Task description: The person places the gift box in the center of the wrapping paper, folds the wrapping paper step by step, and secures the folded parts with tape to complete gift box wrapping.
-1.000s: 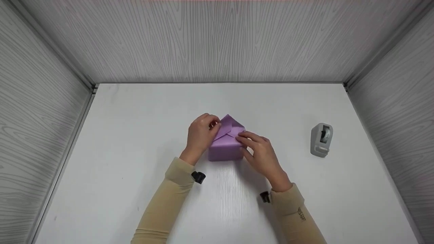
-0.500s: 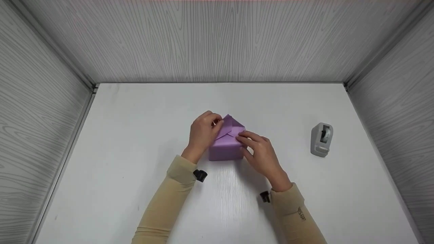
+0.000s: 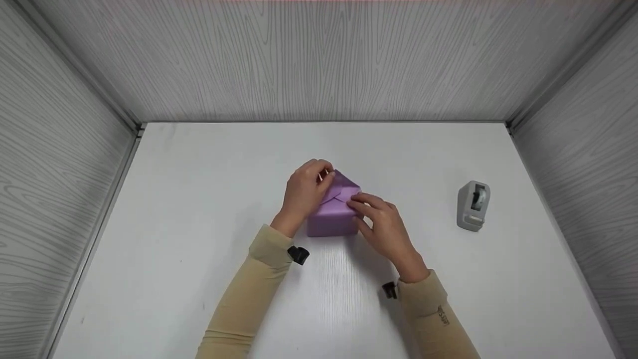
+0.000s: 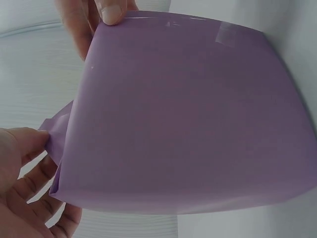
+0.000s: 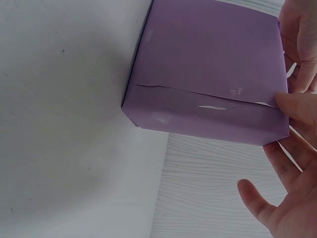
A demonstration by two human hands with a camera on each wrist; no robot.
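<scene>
A box wrapped in purple paper [image 3: 333, 225] stands in the middle of the table, its folded end facing up. My left hand [image 3: 305, 192] is at the far left of that end. Its thumb and fingers pinch a pointed paper flap [image 4: 58, 130], seen sticking out past the box's edge in the left wrist view. My right hand [image 3: 386, 227] grips the box's right edge, fingers on the folded end and thumb on the side. In the right wrist view a long paper seam [image 5: 198, 93] with small white gaps runs along the box. My left hand hides part of the folds.
A grey tape dispenser [image 3: 472, 206] stands on the white table [image 3: 199, 164] to the right. Wood-grain panels [image 3: 319, 60] enclose the table at the back and on both sides. A small black wrist device [image 3: 299, 255] sits at my left cuff.
My left hand has moved a little right and away from me, along the flap, and covers more of the folded end. My right hand and the box have stayed in place.
</scene>
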